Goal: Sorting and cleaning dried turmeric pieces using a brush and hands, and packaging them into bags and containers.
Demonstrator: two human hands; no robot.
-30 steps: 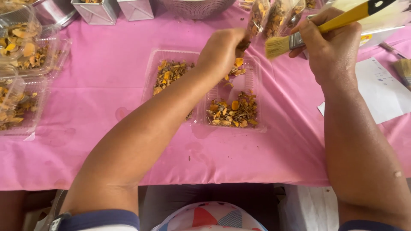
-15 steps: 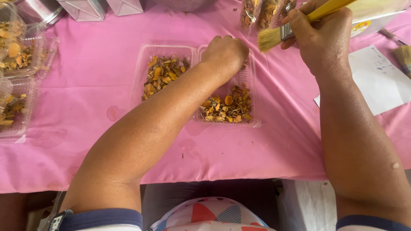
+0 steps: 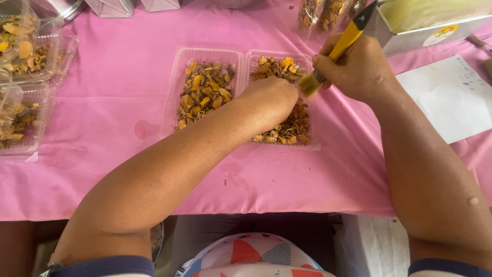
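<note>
The right hand (image 3: 359, 69), which a second ago held the yellow-handled, pale-bristled paintbrush (image 3: 328, 60) up near the metal box (image 3: 430, 23), now grips it low, bristles at the left hand (image 3: 271, 97). That left hand is curled closed over the dried orange-brown pieces in the right half of the clear plastic two-compartment tray (image 3: 241, 54) on the pink tablecloth (image 3: 102, 92); brushing looks to be starting.

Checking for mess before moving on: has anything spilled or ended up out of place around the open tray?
Mostly tidy. Damp-looking stains mark the pink tablecloth left of the open tray, with small specks below it. The dried pieces stay inside.
</note>
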